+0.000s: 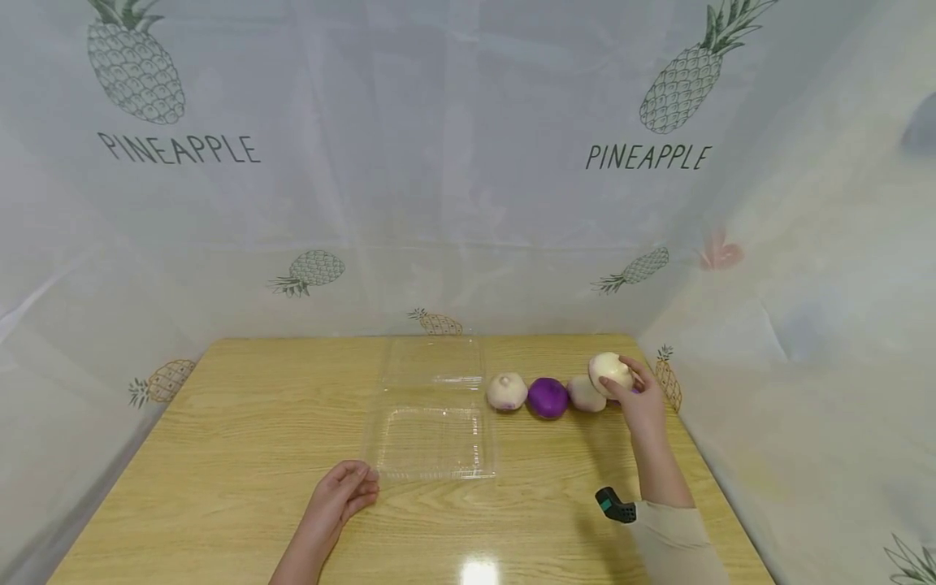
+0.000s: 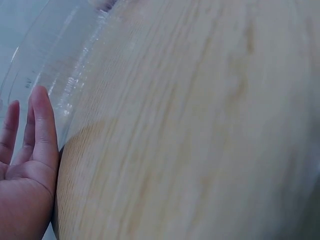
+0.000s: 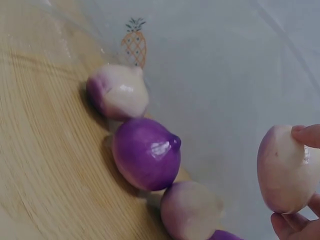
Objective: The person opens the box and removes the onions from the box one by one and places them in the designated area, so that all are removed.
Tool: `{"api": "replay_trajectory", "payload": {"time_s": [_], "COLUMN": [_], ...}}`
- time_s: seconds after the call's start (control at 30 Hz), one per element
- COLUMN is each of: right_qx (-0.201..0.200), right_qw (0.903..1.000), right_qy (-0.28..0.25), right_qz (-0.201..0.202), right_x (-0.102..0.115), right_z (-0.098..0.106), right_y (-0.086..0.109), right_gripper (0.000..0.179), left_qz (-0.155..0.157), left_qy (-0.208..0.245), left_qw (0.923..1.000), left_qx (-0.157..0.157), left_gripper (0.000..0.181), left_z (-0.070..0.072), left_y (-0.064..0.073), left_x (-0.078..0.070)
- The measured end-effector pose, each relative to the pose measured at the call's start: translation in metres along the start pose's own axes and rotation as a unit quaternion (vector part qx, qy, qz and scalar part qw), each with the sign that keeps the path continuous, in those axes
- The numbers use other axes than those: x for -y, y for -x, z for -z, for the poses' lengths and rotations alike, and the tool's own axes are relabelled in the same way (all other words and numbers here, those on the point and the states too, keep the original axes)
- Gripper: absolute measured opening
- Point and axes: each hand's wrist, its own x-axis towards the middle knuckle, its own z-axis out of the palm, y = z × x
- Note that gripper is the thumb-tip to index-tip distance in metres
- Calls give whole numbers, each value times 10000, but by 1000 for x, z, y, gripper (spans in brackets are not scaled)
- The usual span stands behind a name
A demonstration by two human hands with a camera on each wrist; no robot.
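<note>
A white onion with a purple tinge point(image 1: 607, 367) is pinched between the thumb and fingers of my right hand point(image 1: 643, 402), held up over the right end of a row of onions. In that row lie a pale onion point(image 1: 506, 392), a deep purple onion point(image 1: 548, 398) and another pale onion point(image 1: 585, 395). Part of one more purple onion point(image 3: 225, 235) shows past them, mostly hidden. My left hand point(image 1: 344, 494) rests on the table with fingertips at the near left corner of a clear plastic clamshell box point(image 1: 431, 471); its fingers look fairly straight in the left wrist view.
The box's lid point(image 1: 433, 357) lies folded back toward the far edge of the wooden table point(image 1: 241, 439). A whitish curtain printed with pineapples point(image 1: 439, 162) hangs behind and along both sides. On the right forearm sits a small black device point(image 1: 616, 505).
</note>
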Motion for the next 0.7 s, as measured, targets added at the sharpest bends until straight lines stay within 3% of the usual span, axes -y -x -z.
{"api": "replay_trajectory", "payload": {"time_s": [0.4, 0.7], "right_qx": [-150, -235], "right_qw": [9975, 9959], "right_qy": [686, 850], "right_qz": [47, 206], "right_x": [-11, -16], "right_z": [17, 27], "right_y": [-22, -32], "right_gripper": [61, 57], "left_qz": [-7, -107], "left_qy": [-6, -29], "left_qw": [10000, 9999], "left_qx": [4, 26], "left_gripper": [29, 30], "left_z": [-1, 0], "left_y": [1, 1], "left_x": [0, -1]}}
